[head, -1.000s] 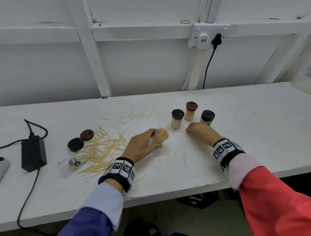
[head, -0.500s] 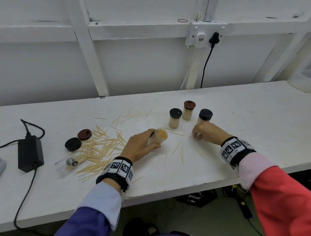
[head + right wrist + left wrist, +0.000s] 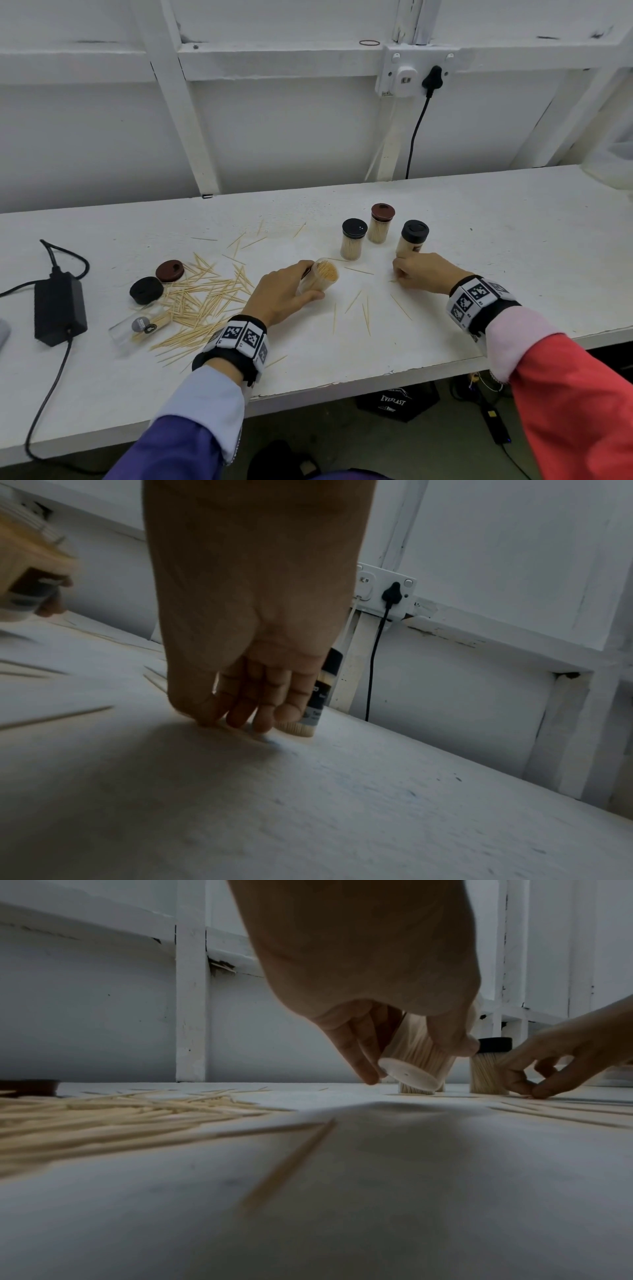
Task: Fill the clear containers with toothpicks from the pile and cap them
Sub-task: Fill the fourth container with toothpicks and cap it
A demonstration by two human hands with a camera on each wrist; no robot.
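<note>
The left hand (image 3: pixel 286 296) grips the open jar (image 3: pixel 318 279) of toothpicks, tilted with its mouth toward the right hand (image 3: pixel 423 272) – which, fingertips curled at the table (image 3: pixel 513 240), seems to pinch a stray toothpick just beside the jar – the nearer hand to load it.

Looks like a plain workshop or utility room: bare white-painted worktop (image 3: pixel 479 240) against a white timber-framed wall (image 3: pixel 274 130), chipped paint, surface-mounted socket (image 3: pixel 406 73) with black plug (image 3: pixel 433 77), power adapter (image 3: pixel 60 308), bag on the floor (image 3: pixel 397 402).
</note>
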